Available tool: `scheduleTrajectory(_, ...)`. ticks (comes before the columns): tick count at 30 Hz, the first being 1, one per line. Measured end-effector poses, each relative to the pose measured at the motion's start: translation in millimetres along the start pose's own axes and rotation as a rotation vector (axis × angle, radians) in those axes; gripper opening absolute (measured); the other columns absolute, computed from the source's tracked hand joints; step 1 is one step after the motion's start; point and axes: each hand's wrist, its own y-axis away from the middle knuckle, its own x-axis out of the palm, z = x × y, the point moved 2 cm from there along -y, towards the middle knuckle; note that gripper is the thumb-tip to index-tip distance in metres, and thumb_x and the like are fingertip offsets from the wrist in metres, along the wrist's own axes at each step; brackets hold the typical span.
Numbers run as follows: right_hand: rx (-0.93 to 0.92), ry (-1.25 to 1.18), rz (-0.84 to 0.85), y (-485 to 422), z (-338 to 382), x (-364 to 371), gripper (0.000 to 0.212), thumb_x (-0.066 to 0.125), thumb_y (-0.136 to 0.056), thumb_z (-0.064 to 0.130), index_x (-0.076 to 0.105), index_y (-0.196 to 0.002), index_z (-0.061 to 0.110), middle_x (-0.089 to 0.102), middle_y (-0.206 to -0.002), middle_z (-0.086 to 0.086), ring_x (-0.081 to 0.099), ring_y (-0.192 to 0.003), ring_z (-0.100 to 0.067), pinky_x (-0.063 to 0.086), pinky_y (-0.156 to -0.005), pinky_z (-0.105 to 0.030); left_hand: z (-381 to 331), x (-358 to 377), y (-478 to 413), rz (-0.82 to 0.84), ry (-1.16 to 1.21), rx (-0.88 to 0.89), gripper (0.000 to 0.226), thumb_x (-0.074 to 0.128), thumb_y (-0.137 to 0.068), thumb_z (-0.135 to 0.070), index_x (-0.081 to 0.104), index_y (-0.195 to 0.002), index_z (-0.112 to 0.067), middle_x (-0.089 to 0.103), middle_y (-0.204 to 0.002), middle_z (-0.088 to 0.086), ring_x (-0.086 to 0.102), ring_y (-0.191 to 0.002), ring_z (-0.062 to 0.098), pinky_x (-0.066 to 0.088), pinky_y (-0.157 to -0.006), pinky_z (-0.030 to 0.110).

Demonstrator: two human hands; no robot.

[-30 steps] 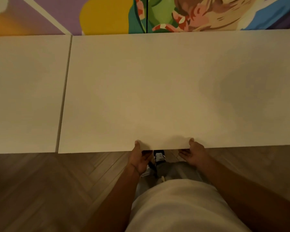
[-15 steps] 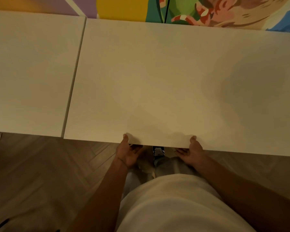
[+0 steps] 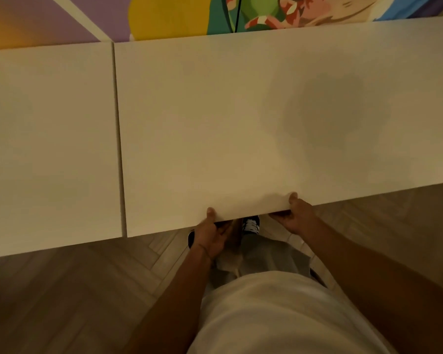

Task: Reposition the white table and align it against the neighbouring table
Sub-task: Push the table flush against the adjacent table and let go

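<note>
The white table [image 3: 241, 118] fills the middle and right of the head view, its top bare. My left hand [image 3: 212, 233] and my right hand [image 3: 293, 213] both grip its near edge, thumbs on top and fingers curled underneath. The neighbouring table [image 3: 49, 149], also white, lies to the left. A narrow dark seam runs between the two tops from back to front. The neighbour's near edge sits a little closer to me than the white table's near edge.
A colourful mural wall [image 3: 164, 16] stands right behind both tables. Wooden herringbone floor [image 3: 87, 290] stretches on my side. My feet, in dark shoes [image 3: 251, 223], are partly under the table edge.
My view has rocked: the tables' near edges tilted down-right, then down-left. The seam between the tops stays narrow. Both hands keep their grip on the near edge.
</note>
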Motion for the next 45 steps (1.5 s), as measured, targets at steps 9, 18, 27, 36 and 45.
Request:
scheduleTrajectory(9, -0.073, 0.033, -0.077, -0.6, -5.9, 6.6, 0.056, 0.050, -0.104, 0.038, 0.034, -0.150, 0.009, 0.050, -0.138, -0.022, 0.055, -0.112, -0.040, 0.054, -0.080, -0.061, 1.7, -3.1, -5.8, -0.020, -0.042, 0.021, 0.047, 0.051, -0.107, -0.026, 0.043, -0.145, 0.001, 0.061, -0.117, 0.019, 0.061, -0.111, 0.038, 0.050, -0.105, 0.051)
scheduleTrajectory(18, -0.013, -0.006, -0.038, -1.2, -4.5, 2.5, 0.054, 0.049, -0.105, 0.037, 0.034, -0.148, 0.008, 0.048, -0.131, -0.022, 0.051, -0.112, -0.039, 0.050, -0.092, -0.060, -7.2, 0.0, -5.6, -0.047, 0.006, -0.025, 0.055, 0.057, -0.104, -0.030, 0.041, -0.150, -0.004, 0.054, -0.143, 0.024, 0.064, -0.099, 0.036, 0.049, -0.096, 0.047)
scheduleTrajectory(27, 0.050, 0.036, 0.040, 9.2, -18.8, 10.7, 0.060, 0.051, -0.101, 0.047, 0.037, -0.146, 0.009, 0.050, -0.127, -0.022, 0.053, -0.119, -0.042, 0.050, -0.092, -0.055, -14.0, -0.8, -0.4, -0.101, 0.100, -0.049, 0.057, 0.063, -0.101, -0.032, 0.044, -0.147, -0.005, 0.053, -0.142, 0.024, 0.058, -0.119, 0.045, 0.051, -0.096, 0.060)
scheduleTrajectory(36, 0.037, 0.094, 0.083, 19.1, -33.9, 20.5, 0.056, 0.048, -0.104, 0.043, 0.040, -0.145, 0.007, 0.056, -0.110, -0.020, 0.054, -0.117, -0.039, 0.048, -0.091, -0.053, -19.3, -15.4, 10.1, -0.086, 0.056, 0.042, 0.043, 0.057, -0.105, -0.030, 0.055, -0.138, -0.003, 0.063, -0.103, 0.014, 0.063, -0.088, 0.028, 0.055, -0.057, 0.042)
scheduleTrajectory(45, 0.029, 0.209, 0.177, 32.7, -64.8, 39.2, 0.047, 0.049, -0.103, 0.044, 0.052, -0.133, 0.008, 0.061, -0.106, -0.016, 0.061, -0.099, -0.030, 0.044, -0.107, -0.049, -19.4, -26.9, 5.1, -0.008, 0.032, 0.043, 0.042, 0.056, -0.104, -0.035, 0.055, -0.138, -0.010, 0.065, -0.108, 0.011, 0.064, -0.092, 0.026, 0.053, -0.075, 0.040)
